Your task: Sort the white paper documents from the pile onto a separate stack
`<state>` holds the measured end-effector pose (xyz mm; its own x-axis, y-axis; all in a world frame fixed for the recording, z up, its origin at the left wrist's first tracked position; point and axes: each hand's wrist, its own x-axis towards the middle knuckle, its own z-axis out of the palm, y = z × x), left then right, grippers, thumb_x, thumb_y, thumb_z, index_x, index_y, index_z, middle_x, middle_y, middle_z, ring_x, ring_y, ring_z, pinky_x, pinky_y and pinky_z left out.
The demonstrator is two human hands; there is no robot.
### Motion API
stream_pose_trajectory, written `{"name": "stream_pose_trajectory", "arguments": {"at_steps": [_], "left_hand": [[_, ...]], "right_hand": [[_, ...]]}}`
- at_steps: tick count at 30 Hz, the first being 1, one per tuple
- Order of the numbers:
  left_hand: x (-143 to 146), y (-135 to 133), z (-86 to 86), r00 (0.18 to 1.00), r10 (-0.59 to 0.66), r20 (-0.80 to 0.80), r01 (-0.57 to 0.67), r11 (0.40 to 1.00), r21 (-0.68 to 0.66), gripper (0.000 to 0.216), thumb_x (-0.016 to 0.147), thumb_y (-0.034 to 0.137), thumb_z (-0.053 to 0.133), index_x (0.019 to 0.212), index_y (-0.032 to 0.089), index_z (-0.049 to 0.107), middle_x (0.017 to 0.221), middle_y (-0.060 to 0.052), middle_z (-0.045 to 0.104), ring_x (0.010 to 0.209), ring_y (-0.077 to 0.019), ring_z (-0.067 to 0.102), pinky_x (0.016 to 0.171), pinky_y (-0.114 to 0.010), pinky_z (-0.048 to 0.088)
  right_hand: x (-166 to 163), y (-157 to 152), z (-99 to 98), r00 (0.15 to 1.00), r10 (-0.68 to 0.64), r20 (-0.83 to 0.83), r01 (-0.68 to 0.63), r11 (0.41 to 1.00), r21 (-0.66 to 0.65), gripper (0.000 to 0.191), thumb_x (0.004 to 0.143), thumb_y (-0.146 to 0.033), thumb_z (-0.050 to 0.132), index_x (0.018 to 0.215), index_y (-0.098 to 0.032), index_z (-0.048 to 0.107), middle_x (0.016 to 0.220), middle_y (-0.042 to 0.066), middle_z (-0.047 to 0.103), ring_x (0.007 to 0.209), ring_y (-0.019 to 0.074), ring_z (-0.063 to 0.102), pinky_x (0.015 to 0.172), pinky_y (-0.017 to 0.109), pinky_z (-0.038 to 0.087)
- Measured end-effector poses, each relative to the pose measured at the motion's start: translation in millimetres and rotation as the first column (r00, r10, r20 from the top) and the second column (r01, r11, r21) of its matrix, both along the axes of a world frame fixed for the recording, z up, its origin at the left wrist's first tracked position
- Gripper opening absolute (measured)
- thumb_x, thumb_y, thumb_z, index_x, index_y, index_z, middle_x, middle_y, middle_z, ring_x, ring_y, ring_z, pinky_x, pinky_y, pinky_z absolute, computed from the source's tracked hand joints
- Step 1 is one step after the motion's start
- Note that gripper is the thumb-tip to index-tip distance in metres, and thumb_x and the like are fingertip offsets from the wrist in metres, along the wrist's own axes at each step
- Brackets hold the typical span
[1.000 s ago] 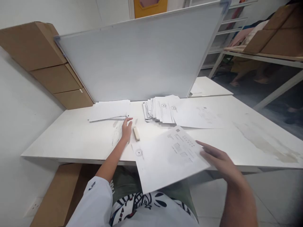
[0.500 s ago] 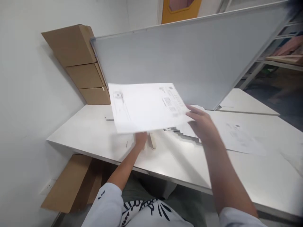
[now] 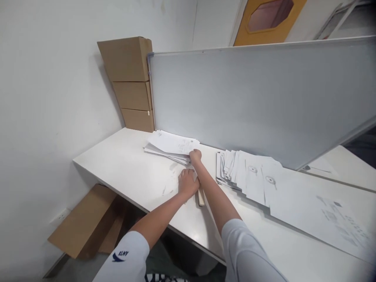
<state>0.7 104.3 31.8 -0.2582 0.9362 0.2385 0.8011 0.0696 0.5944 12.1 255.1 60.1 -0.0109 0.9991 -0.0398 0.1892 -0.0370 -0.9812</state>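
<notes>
My right hand (image 3: 195,156) is closed on the near right corner of a white envelope (image 3: 173,143) with printed text. That envelope lies on top of a small, uneven pile of similar sheets by the partition. Just in front, my left hand (image 3: 188,183) rests on the table with its fingers curled down; what they hold, if anything, is hidden. A pale wooden strip (image 3: 201,197) lies beside the left hand, partly covered by my right forearm. To the right, a fanned row of white envelopes (image 3: 258,178) with round string buttons overlaps along the table.
A white table (image 3: 117,156) runs along a grey partition (image 3: 249,102). Stacked cardboard boxes (image 3: 132,94) stand at the back left corner. Below the table's left edge sits an open cardboard box (image 3: 82,223). A white wall (image 3: 44,117) closes off the left side.
My right hand has carried the envelope down and away from me onto the pile at the back. My left hand, partly hidden before, now shows. The view has swung.
</notes>
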Motion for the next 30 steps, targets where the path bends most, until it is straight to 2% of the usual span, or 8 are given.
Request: {"name": "stream_pose_trajectory", "arguments": {"at_steps": [4, 8, 12, 17, 19, 22, 26, 30], "left_hand": [[0, 5, 11.8, 0.999, -0.014, -0.038, 0.012, 0.999, -0.036, 0.029, 0.087, 0.031, 0.047, 0.107, 0.017, 0.06, 0.112, -0.017, 0.061, 0.114, -0.0316, 0.05, 0.094, -0.045, 0.038], [-3, 15, 19.3, 0.999, -0.05, -0.018, 0.049, 0.999, -0.009, 0.039, 0.09, 0.035, 0.039, 0.111, 0.01, 0.059, 0.113, -0.023, 0.059, 0.116, -0.0388, 0.047, 0.094, -0.054, 0.035], [-6, 33, 8.7, 0.998, -0.051, -0.023, 0.052, 0.997, 0.058, 0.04, 0.091, 0.04, 0.038, 0.114, 0.015, 0.058, 0.121, -0.019, 0.059, 0.12, -0.0362, 0.044, 0.098, -0.053, 0.034], [-6, 42, -1.5, 0.999, -0.026, -0.022, 0.028, 0.994, 0.105, 0.037, 0.091, 0.043, 0.039, 0.109, 0.02, 0.061, 0.119, -0.015, 0.061, 0.116, -0.0328, 0.047, 0.095, -0.05, 0.038], [-5, 43, -2.1, 1.0, -0.019, -0.015, 0.02, 0.994, 0.104, 0.036, 0.09, 0.042, 0.04, 0.108, 0.019, 0.061, 0.119, -0.015, 0.061, 0.116, -0.0326, 0.047, 0.095, -0.05, 0.037], [-4, 43, -1.4, 1.0, -0.026, -0.005, 0.026, 0.994, 0.103, 0.035, 0.09, 0.042, 0.04, 0.106, 0.019, 0.061, 0.12, -0.015, 0.06, 0.117, -0.0328, 0.046, 0.095, -0.049, 0.037], [-4, 37, 0.9, 0.996, -0.072, 0.049, 0.065, 0.99, 0.127, 0.032, 0.089, 0.04, 0.04, 0.103, 0.02, 0.061, 0.118, -0.014, 0.062, 0.117, -0.033, 0.047, 0.096, -0.049, 0.037], [-8, 27, 3.9, 0.996, -0.044, 0.08, 0.03, 0.985, 0.168, 0.033, 0.091, 0.037, 0.035, 0.109, 0.021, 0.058, 0.116, -0.012, 0.062, 0.115, -0.0291, 0.049, 0.098, -0.044, 0.037]], "right_hand": [[0, -8, 14.3, 0.99, 0.051, 0.131, -0.055, 0.998, 0.021, 0.033, 0.091, -0.03, 0.058, 0.121, -0.015, 0.057, 0.12, 0.01, 0.061, 0.104, 0.0229, 0.061, 0.09, 0.044, 0.05], [32, -13, 32.5, 0.961, 0.011, 0.276, -0.046, 0.992, 0.12, 0.048, 0.082, -0.013, 0.056, 0.13, -0.014, 0.053, 0.127, 0.01, 0.061, 0.112, 0.023, 0.059, 0.095, 0.033, 0.047], [126, -21, 33.9, 0.906, -0.112, 0.408, 0.016, 0.973, 0.231, 0.051, 0.082, -0.019, 0.055, 0.133, -0.018, 0.052, 0.143, 0.005, 0.049, 0.133, 0.0193, 0.042, 0.109, 0.03, 0.032], [279, -71, 7.9, 0.744, -0.313, 0.59, 0.247, 0.95, 0.192, 0.072, 0.076, -0.036, 0.066, 0.139, -0.013, 0.042, 0.156, 0.016, 0.024, 0.145, 0.0329, 0.013, 0.114, 0.056, 0.002], [322, -94, -9.3, 0.685, -0.335, 0.647, 0.329, 0.934, 0.136, 0.076, 0.075, -0.041, 0.067, 0.14, -0.012, 0.041, 0.153, 0.019, 0.029, 0.143, 0.0348, 0.019, 0.113, 0.057, 0.007], [358, -124, -30.1, 0.664, -0.385, 0.641, 0.372, 0.914, 0.163, 0.061, 0.084, -0.037, 0.054, 0.137, -0.01, 0.046, 0.147, 0.017, 0.042, 0.137, 0.0289, 0.034, 0.113, 0.045, 0.021], [368, -147, -38.1, 0.609, -0.521, 0.598, 0.46, 0.846, 0.269, 0.051, 0.092, -0.034, 0.03, 0.132, -0.014, 0.053, 0.128, 0.011, 0.061, 0.12, 0.0231, 0.054, 0.101, 0.033, 0.038], [367, -157, -35.0, 0.523, -0.635, 0.568, 0.56, 0.759, 0.333, 0.054, 0.094, -0.033, 0.02, 0.131, -0.014, 0.052, 0.126, 0.013, 0.061, 0.117, 0.0254, 0.054, 0.098, 0.035, 0.039]]}}
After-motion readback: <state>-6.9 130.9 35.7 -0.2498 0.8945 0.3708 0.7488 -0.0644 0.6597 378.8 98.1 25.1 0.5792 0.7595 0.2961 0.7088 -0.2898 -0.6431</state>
